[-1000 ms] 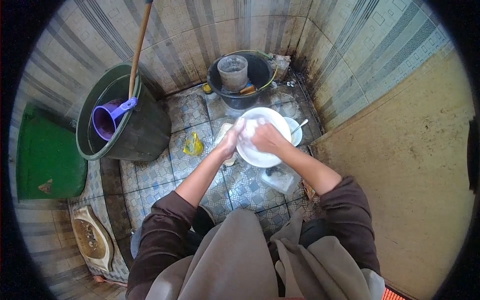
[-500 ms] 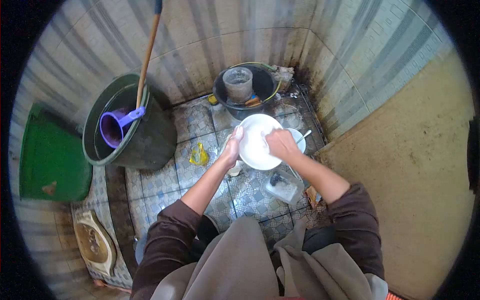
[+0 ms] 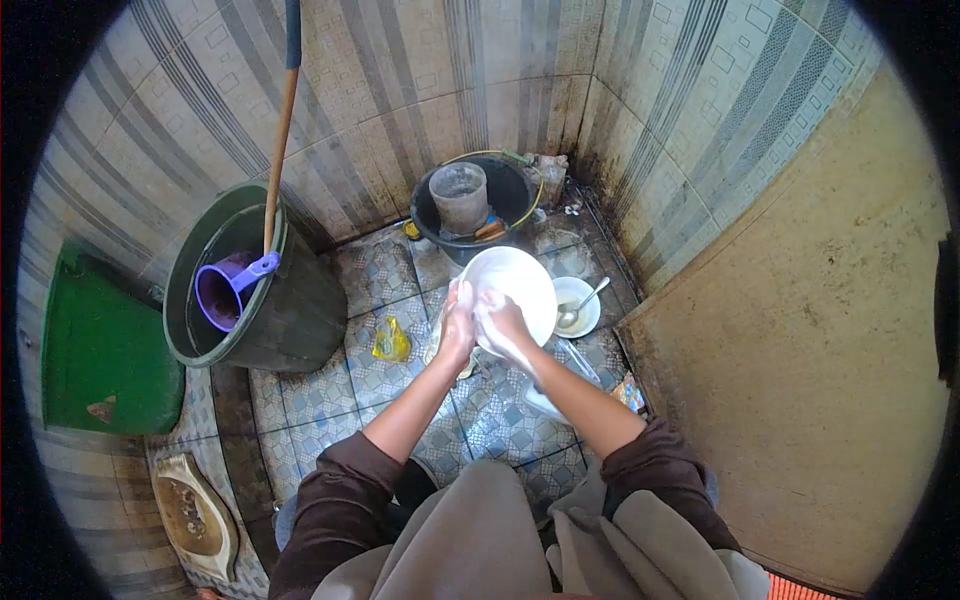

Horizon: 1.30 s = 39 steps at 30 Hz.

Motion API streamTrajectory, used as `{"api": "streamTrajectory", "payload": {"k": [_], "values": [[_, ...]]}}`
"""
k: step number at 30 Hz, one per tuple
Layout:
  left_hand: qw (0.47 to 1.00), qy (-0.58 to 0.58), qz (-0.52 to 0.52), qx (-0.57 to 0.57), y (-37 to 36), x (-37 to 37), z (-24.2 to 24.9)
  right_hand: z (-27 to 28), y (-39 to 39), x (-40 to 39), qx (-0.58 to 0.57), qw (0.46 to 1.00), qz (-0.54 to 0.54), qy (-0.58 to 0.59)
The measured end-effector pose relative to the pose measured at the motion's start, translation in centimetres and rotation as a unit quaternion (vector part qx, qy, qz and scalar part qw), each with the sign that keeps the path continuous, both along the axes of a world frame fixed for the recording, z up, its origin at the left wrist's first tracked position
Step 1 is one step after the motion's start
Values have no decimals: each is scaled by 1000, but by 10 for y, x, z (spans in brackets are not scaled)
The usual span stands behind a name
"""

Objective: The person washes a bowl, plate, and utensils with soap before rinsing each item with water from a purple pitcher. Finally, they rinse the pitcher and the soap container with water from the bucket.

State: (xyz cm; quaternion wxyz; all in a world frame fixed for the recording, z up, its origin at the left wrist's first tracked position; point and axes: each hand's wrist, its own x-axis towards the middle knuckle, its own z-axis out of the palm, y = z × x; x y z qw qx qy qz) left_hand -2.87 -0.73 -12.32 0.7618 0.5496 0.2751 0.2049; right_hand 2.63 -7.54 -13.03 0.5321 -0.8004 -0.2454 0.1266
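Observation:
A white bowl [image 3: 532,292], tilted and wet with white suds, is held above the tiled floor. My left hand [image 3: 457,328] grips its left rim. Inside the bowl, near that same rim, my right hand [image 3: 502,320] has its fingers curled against the inner wall; anything within them is hidden. Suds coat both hands. On the floor to the right is a smaller white bowl [image 3: 584,326] with a metal spoon [image 3: 568,318] leaning in it. My right forearm partly covers a clear plastic container [image 3: 541,402]. A yellow plastic packet [image 3: 391,342] lies to the left.
A black basin [image 3: 428,222] holding a grey tub [image 3: 459,202] stands behind the bowl. At left is a large dark bin [image 3: 312,318] with a purple dipper [image 3: 222,296] and a wooden pole [image 3: 282,150]. A squat toilet [image 3: 197,515] is lower left; a tan panel [image 3: 780,380] bounds the right.
My right hand has moved left across the bowl, from its right side to near my left hand. The smaller bowl and spoon show more fully now. The view has tilted slightly upward.

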Motion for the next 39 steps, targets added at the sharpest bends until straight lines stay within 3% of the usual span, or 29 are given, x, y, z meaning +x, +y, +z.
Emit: {"api": "streamTrajectory", "payload": {"k": [2,3,4,6,7,8,10,12,13,14,16,17,18,19,20,21,22,23,24,25,26,28,30,31,32,35,36,37,39], "values": [[991,6,-18,135,6,0,5,-26,-13,28,-151,965,198,-88],[998,-5,-32,50,7,-1,11,21,-27,30,-314,889,274,-188],[998,-10,-30,55,8,-2,11,49,-34,32,-406,821,313,-250],[996,56,-69,-10,9,-3,2,40,-38,52,-389,791,312,-355],[986,70,-149,-11,16,-1,-9,35,-37,59,-390,790,311,-357],[986,66,-149,-11,17,1,-22,31,-35,67,-287,771,305,-480],[982,45,-168,-79,5,2,3,18,-34,71,-178,727,295,-594],[980,84,-135,-117,4,2,15,-1,-32,47,-168,841,86,-507],[993,29,-61,-97,4,6,4,4,-23,33,-317,885,74,-332],[997,-24,13,-76,5,8,-8,10,-16,23,-313,887,74,-332],[995,-24,11,-99,-2,2,-3,17,-6,5,-145,977,139,-72],[996,-19,8,-92,-1,2,-7,9,0,-3,48,996,38,-61],[999,7,-13,31,1,1,-10,7,0,-3,54,996,35,-55],[988,32,-33,150,2,-1,-14,5,-5,1,44,995,85,38],[987,35,-32,151,6,-3,-17,4,-10,6,33,982,136,129],[999,11,-22,41,10,-2,-13,13,-14,12,34,981,137,130],[997,-14,-11,-72,13,-3,-8,35,-18,20,-125,974,189,8],[991,19,-62,-115,14,-8,8,56,-23,27,-280,924,234,-114],[991,20,-64,-117,15,-9,8,67,-29,34,-423,834,268,-232],[988,17,-95,-123,16,-7,9,45,-29,50,-426,833,266,-232],[984,12,-127,-127,17,-4,9,7,-23,71,-301,802,268,-440],[988,0,-140,-66,17,2,5,-4,-20,80,-159,719,255,-627],[997,-33,-65,-10,11,4,7,-7,-24,60,-193,866,132,-442],[998,-52,-14,-20,9,6,8,17,-25,42,-261,886,79,-375],[998,-61,-6,-15,7,8,10,17,-18,34,-255,883,82,-386],[991,-58,89,85,2,5,9,21,9,5,-262,926,121,-244],[979,-11,91,182,3,2,8,36,18,-8,-74,993,18,-91],[970,8,76,229,2,-1,7,43,22,-16,117,987,-88,71],[959,29,57,276,4,-2,0,15,19,-7,93,993,-22,75]]}}
